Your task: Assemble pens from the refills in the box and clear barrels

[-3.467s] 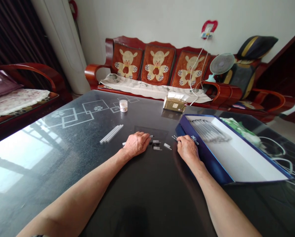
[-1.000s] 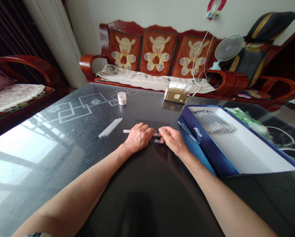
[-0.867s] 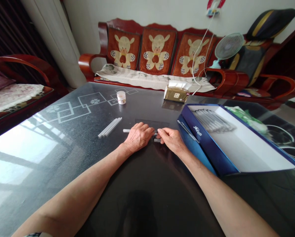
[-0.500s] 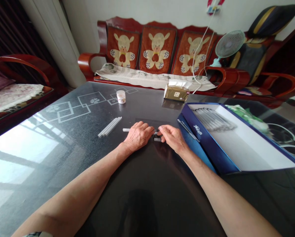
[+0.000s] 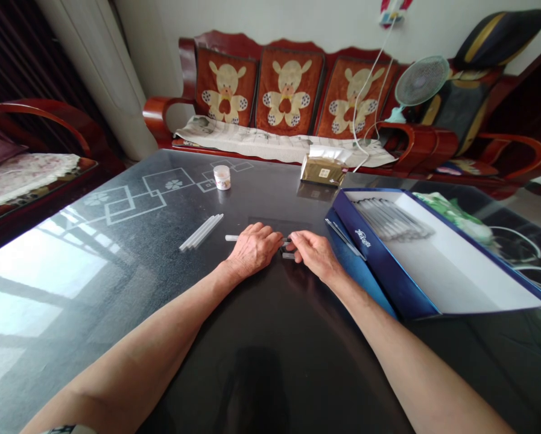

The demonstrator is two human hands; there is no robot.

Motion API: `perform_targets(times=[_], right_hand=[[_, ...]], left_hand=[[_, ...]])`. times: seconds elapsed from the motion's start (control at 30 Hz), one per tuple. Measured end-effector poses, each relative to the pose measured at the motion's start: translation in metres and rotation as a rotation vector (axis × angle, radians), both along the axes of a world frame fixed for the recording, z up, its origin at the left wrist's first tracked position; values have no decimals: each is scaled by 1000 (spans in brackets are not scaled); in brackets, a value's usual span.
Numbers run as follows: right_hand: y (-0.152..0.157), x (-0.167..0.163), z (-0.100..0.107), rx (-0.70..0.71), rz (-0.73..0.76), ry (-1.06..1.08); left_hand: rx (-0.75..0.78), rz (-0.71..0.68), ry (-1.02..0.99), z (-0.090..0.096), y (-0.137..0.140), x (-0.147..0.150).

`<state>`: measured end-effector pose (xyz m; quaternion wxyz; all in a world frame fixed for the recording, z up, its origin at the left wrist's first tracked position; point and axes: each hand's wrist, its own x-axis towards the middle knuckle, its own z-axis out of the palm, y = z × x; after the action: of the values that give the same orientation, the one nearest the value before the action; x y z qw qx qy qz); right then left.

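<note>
The fingers of the left hand (image 5: 256, 248) are curled over a white tube (image 5: 231, 238) at the frame's centre, its left end left exposed. The thumb and forefinger of the right hand (image 5: 316, 253) are narrowed into a pinch, in which a small grey piece (image 5: 286, 240) seems to be held at the tube's right end; the contact is too small to be made out. Just below, another small part (image 5: 288, 256) is seen. Work on this tube is judged unfinished. At centre left, several white tubes (image 5: 201, 232) lie unhandled; at centre right, slim rods (image 5: 346, 238) lie beside a blue box (image 5: 383, 259), in which many slim sticks (image 5: 391, 220) are gathered.
</note>
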<state>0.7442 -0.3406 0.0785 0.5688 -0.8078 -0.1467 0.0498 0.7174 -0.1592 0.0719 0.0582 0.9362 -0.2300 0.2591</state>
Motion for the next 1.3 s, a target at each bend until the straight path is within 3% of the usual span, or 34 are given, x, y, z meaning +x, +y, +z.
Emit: perform_targets(times=[0.07,0.27,0.43,0.6,0.7,0.87,1.3], right_hand=[[0,0,0,-23,10,-13],[1,1,-2,158,47,119],[2,-1,2,124,41,143],[-14,12,7,96,-23,-20],[-26,19,5,-26,-38,-175],[-27,17,0,-353,124,-430],[-19,6,-2,-552,312,-644]], left_hand=[[-1,-7,6,0,0,0],[-27,-8,20,0,0,0],[-31,-30,30,0,-1,0],[-62,-12,9,0,2,0],[-67,1,11,-2,4,2],[-69,-15,-1,-7,6,4],[-58,-6,-7,-8,5,4]])
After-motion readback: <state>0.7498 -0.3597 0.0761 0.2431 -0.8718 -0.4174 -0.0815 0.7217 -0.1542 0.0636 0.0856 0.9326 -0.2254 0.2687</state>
